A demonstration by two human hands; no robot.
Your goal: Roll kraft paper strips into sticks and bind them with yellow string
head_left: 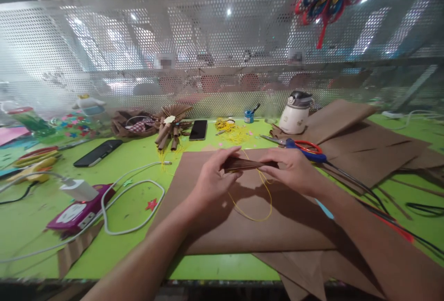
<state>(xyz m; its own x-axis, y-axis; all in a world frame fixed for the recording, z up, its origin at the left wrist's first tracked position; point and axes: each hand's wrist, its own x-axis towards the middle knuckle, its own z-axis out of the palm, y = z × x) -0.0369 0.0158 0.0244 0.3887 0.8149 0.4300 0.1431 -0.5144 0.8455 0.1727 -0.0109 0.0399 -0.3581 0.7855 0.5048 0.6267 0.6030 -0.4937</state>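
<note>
Between my two hands is a pleated stack of folded brown paper [241,165], held above a large brown paper sheet [222,234]. My left hand [213,176] is closed round its left end, thumb below and fingers above. With thumb and fingertips, my right hand [291,169] pinches the right end, where the pleats narrow. A thin yellow string [255,220] hangs in a loop from near the right-hand pinch, down over the sheet. Whether the string is tied round the pleats I cannot tell.
Scissors [307,150] lie beyond my right hand, near stacked brown paper [374,153] and a white bottle [294,113]. At the back are a phone [199,130], yellow string [227,125] and a paper fan ornament [169,127]. A purple power strip [81,211] with white cable sits left.
</note>
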